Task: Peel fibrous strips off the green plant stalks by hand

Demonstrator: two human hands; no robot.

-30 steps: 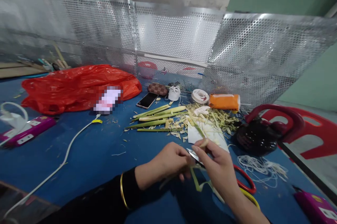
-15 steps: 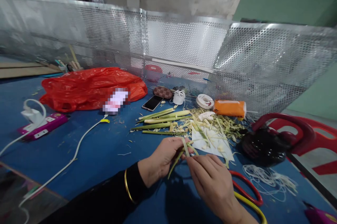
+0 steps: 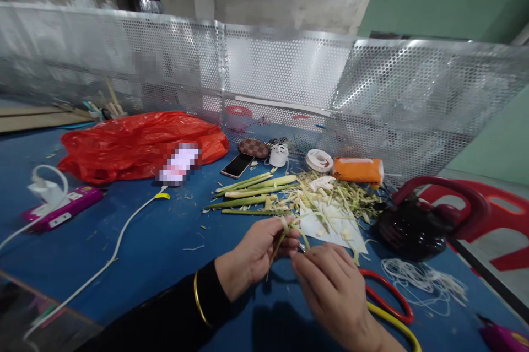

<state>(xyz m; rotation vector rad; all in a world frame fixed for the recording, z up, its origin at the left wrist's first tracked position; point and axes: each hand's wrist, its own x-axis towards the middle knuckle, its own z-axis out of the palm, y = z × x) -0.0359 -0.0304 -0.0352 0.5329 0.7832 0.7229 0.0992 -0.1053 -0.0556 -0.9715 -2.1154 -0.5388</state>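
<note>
My left hand (image 3: 258, 247) pinches a small bundle of thin green plant strips (image 3: 281, 242) between thumb and fingers. A pale flat strip (image 3: 285, 224) loops over the bundle at the thumb tip. Close by on the right, my right hand (image 3: 330, 280) is closed, fingertips pressed together where one curved green strip (image 3: 306, 241) ends; its exact hold is partly hidden. A small metal glint shows by those fingertips. Red and yellow looped handles (image 3: 399, 299) emerge from behind my right hand. Cut green stalks (image 3: 252, 198) lie beyond, beside plant shreds (image 3: 351, 198) and white paper (image 3: 333, 225).
A black kettle-shaped pot (image 3: 413, 231) with dark red handle and tangled white string (image 3: 425, 280) are at right. Farther back are an orange packet (image 3: 357, 170), tape roll (image 3: 319, 160), phone (image 3: 237, 165) and red plastic bag (image 3: 136, 142). A white cable (image 3: 124, 231) crosses the left side.
The pale strip, upright between both hands before, now bends in a loop at my left thumb. My left fingers have spread slightly; my right hand has barely moved.
</note>
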